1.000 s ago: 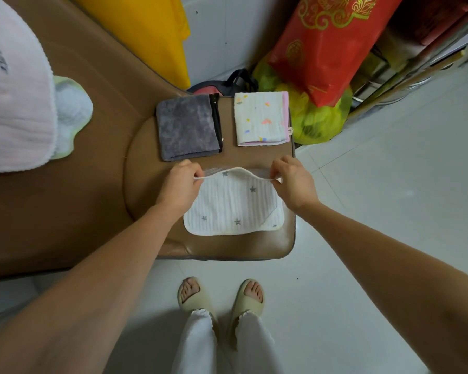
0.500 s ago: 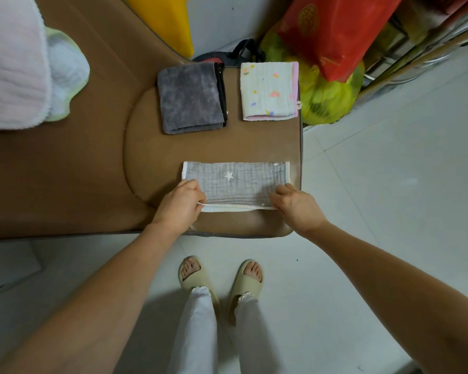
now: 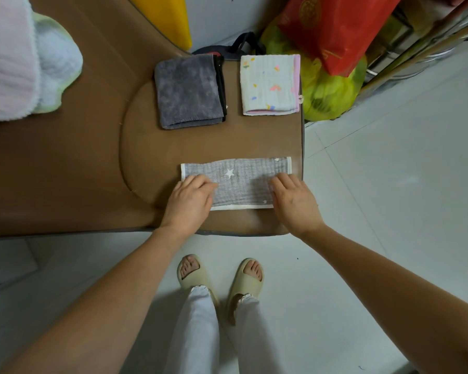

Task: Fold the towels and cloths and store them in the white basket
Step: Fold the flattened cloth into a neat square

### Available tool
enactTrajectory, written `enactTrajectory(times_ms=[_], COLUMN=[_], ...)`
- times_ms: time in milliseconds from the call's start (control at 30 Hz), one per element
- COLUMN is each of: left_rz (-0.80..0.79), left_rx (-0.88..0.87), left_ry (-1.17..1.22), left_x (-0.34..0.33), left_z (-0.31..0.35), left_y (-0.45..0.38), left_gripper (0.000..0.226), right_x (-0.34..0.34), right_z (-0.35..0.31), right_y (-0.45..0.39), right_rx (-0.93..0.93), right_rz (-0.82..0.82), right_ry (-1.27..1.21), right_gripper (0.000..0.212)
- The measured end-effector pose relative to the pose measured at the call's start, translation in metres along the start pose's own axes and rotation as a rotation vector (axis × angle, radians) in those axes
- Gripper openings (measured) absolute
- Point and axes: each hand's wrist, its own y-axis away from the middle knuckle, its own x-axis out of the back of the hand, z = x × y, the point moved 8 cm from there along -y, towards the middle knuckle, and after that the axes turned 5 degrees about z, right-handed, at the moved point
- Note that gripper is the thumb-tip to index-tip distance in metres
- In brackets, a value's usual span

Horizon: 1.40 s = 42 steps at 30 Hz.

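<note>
1. I am pressing both palms flat on the grey star cloth (image 3: pixel 238 183), which is lying in the lower middle of the frame on the brown cushion (image 3: pixel 92 163). My left hand (image 3: pixel 188 202) is covering its left end and my right hand (image 3: pixel 292 201) its right end; fingers are spread and gripping nothing.
2. The cloth is showing as a long strip, so I am judging it folded once in half, with at least one more fold across still to come.
3. Two pieces are sitting finished in the upper middle: the dark grey towel (image 3: pixel 187 93) and, well apart to its right, the white patterned cloth (image 3: pixel 269 85).
4. A pink-white towel (image 3: pixel 6 58) and a pale green-edged cloth (image 3: pixel 57 66) are lying unfolded at the upper left, both cut off by the frame edge.
5. Nothing is stored yet as far as I am seeing: the white basket is not appearing anywhere in view.
6. The cloth's near corners are hidden under my palms, so I cannot tell how well its edges are lining up.
</note>
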Motion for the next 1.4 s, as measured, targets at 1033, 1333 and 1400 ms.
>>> enactTrajectory(times_ms=[1033,1333,1400], left_rz=[0.242,0.288,0.290], left_rx=[0.817,0.678,0.690], left_ry=[0.237,0.376,0.434], left_x=[-0.026,-0.015,-0.010], left_z=[-0.091,-0.079,-0.076], left_y=[-0.003,-0.009,-0.011], left_gripper=[0.044,0.023,0.022], right_x=[-0.078,-0.088,-0.090], right_z=[-0.041,-0.041,-0.041], right_y=[-0.021,-0.021,-0.022], right_rx=[-0.138,-0.156,-0.158], right_rz=[-0.072,-0.103,-0.145], right_ry=[0.008,0.101,0.107], right_gripper=[0.056,0.057,0.058])
